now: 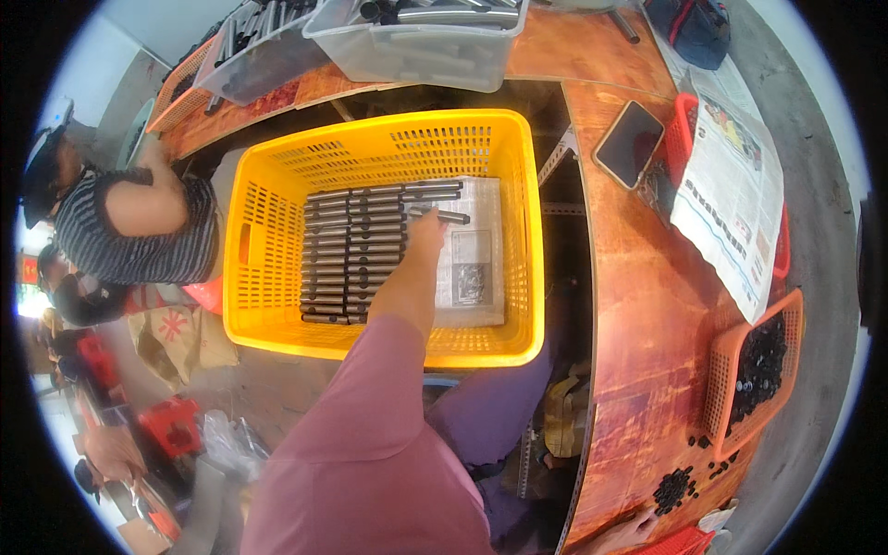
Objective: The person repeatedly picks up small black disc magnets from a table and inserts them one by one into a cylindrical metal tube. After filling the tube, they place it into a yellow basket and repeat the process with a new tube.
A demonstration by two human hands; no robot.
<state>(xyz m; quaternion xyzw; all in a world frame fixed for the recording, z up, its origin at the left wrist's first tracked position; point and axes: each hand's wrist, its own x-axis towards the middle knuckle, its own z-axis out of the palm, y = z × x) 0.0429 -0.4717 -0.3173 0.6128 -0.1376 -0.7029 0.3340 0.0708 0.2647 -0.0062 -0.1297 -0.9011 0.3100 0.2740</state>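
My left hand (425, 229) reaches into a yellow plastic crate (534, 231) and is closed round one end of a short dark metal tube (451, 217). Beneath and left of it, rows of similar metal tubes (351, 264) with black ends lie side by side. A printed newspaper sheet (481, 268) lines the crate's floor to the right of these rows. At the lower edge, partly cut off, my right hand (631, 532) lies on the wooden table with its fingers stretched out. Close to those fingers is a pile of small black caps (675, 490).
Clear plastic bins (416, 46) of tubes stand beyond the crate. On the reddish wooden table (638, 342) to the right are a phone (629, 143), a newspaper (731, 194) over a red basket, and an orange basket (717, 393) of black parts. A person in stripes (139, 227) sits at left.
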